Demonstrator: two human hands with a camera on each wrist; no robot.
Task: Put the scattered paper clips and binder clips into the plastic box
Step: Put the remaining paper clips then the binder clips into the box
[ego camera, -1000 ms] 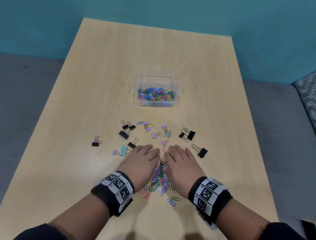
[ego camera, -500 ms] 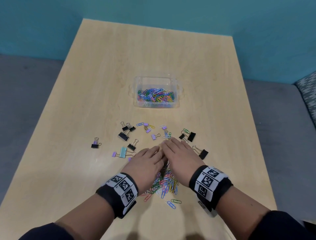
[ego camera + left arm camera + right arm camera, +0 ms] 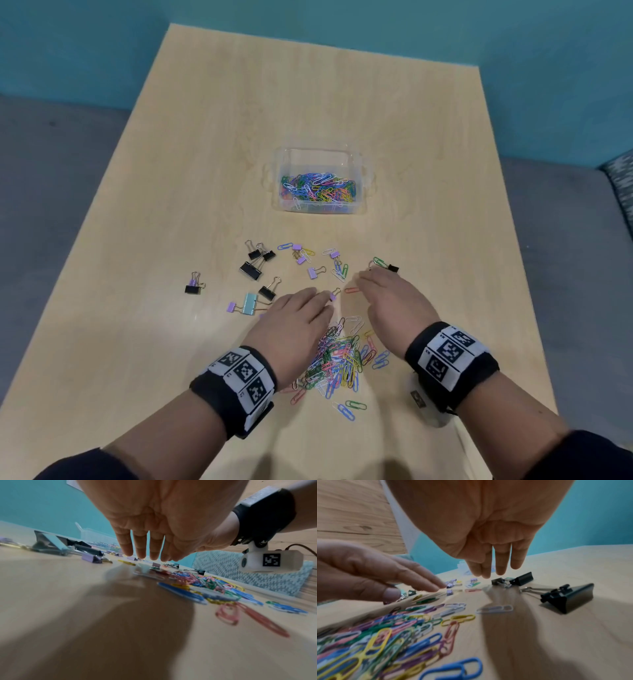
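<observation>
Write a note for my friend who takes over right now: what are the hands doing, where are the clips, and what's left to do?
Left hand: open, flat above the table, holding nothing.
Right hand: open, fingers straight, holding nothing.
Plastic box: farther up the table, already holds many coloured paper clips.
Pile of paper clips: loose on the table between the wrists.
Binder clips: black, purple and one light blue, scattered between the hands and the box; one black binder clip lies under the right hand.
Done: part of the paper clips. Left: the pile, the strays and all binder clips.
</observation>
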